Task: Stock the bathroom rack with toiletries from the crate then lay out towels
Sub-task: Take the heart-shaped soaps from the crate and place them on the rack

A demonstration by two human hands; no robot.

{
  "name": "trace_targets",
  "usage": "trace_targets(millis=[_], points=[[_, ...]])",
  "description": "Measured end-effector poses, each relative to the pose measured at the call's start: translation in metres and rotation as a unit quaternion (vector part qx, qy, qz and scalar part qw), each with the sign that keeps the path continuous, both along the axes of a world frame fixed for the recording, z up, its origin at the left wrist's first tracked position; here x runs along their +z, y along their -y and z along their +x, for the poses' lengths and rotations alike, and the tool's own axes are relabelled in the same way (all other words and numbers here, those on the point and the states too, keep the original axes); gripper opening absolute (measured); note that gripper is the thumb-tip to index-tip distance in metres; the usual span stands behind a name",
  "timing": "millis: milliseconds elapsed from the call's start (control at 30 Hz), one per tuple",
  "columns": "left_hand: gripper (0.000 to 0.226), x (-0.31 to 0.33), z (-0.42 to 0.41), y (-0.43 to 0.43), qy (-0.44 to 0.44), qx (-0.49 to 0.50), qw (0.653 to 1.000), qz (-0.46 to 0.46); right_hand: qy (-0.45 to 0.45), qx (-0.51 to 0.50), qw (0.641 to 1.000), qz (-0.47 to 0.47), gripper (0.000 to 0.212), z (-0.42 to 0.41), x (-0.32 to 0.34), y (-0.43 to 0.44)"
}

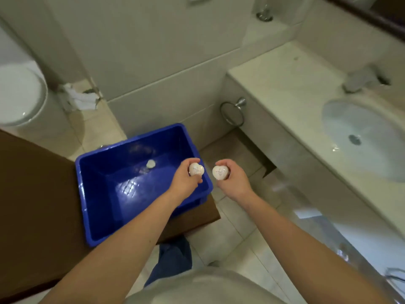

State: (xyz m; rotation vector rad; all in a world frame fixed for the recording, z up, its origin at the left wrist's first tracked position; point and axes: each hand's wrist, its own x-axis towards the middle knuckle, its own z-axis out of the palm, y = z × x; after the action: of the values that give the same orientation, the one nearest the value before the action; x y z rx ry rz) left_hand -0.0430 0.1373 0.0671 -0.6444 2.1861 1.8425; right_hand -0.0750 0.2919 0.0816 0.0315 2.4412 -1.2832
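Marble worktop [285,84] lies at 3 o'clock; blue crate [87,194] at 8 o'clock, one white piece [150,164] lying inside. The left hand [186,183] holds a round toiletry [196,170] in a clenched grip over the crate's 3 o'clock rim; the right hand [234,183] likewise grips its twin [221,172] over the floor [230,227]. Risk: smooth packs slipping onto tile.
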Motion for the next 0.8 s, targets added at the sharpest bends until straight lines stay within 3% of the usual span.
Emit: trace_targets(millis=[133,567,800], points=[[0.056,0.031,-0.010,-0.033,-0.033,-0.078,0.996,-0.007,-0.040,-0.043,0.998,-0.015,0.047,0.005,0.032,-0.044],[0.050,0.113,-0.047,-0.181,-0.133,-0.235,0.963,-0.001,-0.124,-0.216,0.967,-0.049,0.046,0.017,0.100,-0.193],[0.046,0.140,-0.058,-0.264,-0.194,-0.313,0.928,-0.054,-0.172,-0.288,0.942,-0.016,0.043,0.039,0.131,-0.276]])
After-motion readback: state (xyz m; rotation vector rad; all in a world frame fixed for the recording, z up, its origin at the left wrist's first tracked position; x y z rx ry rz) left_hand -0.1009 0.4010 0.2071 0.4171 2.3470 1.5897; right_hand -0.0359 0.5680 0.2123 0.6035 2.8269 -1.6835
